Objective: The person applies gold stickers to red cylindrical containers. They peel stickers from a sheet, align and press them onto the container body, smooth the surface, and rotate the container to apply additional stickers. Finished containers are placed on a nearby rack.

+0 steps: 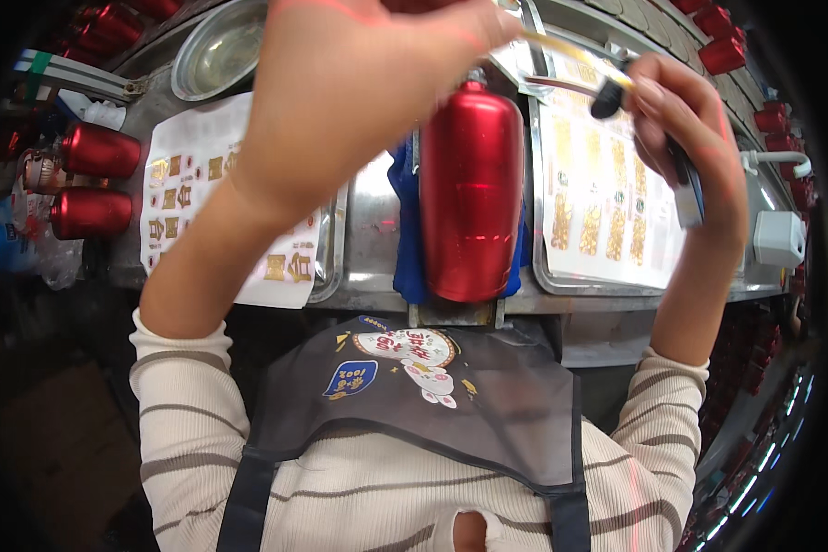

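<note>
A shiny red bottle [471,198] lies on blue cloth [409,253] in the middle of the bench. Above its neck my left hand [368,101] is blurred, its fingertips closed at one end of a thin gold decal strip [561,46]. The strip stretches across to my right hand [690,115], raised over the right-hand sheet. My right fingers are closed round a dark tool with a flat blade [686,189]; a black rounded piece [607,97] shows at their tips. Whether that piece belongs to the tool, I cannot tell.
Gold decal sheets lie on metal trays: a left sheet [281,262] and a right sheet [607,248]. A metal bowl [213,55] stands at the back left. Red bottles [97,212] sit at the far left, a white jug [780,239] at the far right.
</note>
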{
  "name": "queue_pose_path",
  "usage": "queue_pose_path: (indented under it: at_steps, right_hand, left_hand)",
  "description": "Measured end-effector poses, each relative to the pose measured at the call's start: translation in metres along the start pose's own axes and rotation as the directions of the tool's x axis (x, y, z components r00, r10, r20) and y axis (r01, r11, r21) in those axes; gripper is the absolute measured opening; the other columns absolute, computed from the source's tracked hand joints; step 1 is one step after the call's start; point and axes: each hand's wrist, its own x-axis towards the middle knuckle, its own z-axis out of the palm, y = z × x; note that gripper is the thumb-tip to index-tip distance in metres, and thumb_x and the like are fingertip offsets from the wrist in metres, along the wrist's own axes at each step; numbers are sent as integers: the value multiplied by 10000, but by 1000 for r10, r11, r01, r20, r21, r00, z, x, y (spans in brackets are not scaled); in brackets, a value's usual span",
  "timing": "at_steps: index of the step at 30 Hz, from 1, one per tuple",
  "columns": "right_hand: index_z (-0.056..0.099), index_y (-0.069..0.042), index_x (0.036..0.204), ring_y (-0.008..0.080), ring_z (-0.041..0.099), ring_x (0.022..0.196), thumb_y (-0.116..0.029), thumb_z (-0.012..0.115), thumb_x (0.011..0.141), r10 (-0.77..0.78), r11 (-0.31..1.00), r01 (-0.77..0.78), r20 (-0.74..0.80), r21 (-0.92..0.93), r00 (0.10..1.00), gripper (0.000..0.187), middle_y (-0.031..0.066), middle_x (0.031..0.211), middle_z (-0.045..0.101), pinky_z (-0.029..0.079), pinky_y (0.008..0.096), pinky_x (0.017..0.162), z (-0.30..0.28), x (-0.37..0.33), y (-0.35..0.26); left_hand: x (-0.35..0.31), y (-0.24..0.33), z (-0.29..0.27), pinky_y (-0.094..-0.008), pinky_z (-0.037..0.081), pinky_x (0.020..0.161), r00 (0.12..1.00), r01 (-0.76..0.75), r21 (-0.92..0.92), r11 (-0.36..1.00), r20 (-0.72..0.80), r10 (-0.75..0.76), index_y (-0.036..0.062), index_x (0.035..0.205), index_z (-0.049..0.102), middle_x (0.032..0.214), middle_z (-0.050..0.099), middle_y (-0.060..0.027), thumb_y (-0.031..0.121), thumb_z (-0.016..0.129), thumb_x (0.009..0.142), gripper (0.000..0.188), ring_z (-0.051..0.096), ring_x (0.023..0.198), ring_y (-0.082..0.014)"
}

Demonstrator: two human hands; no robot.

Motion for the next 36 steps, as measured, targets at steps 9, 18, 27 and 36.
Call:
queue_pose_path:
  at_steps: [9,18,27,36]
  right_hand:
    - [668,-8,762,23,482,643,-101,743,809,209,971,-198,-69,135,976,128,-16,724,569,335,186,577,94,-86,69]
    - [628,-8,801,3,479,630,-24,687,848,223,902,-162,-110,401,969,78,-46,734,563,350,173,563,137,-83,112]
    - [607,-2,795,-6,457,631,-7,656,863,174,905,-94,-159,416,972,84,-53,730,549,337,172,559,136,-83,105]
    - [594,-1,770,2,449,627,13,639,851,222,891,-131,-165,436,961,93,-47,713,539,328,178,555,137,-83,104]
  left_hand:
    - [-154,-75,33,-187,399,638,994,58,-32,998,-95,-61,14,1312,551,823,652,13,-49,675,848,484,505,709,-27]
    - [-176,-107,39,-207,413,665,972,113,10,994,-208,-109,7,1163,587,823,632,15,-44,681,846,335,502,715,-41]
    - [-165,-105,36,-200,415,681,981,91,-10,996,-170,-91,8,1274,565,818,618,22,-45,678,843,448,507,725,-39]
    - [-163,-105,37,-200,424,677,982,106,12,994,-156,-103,24,1274,580,812,607,32,-33,682,838,452,500,721,-37]
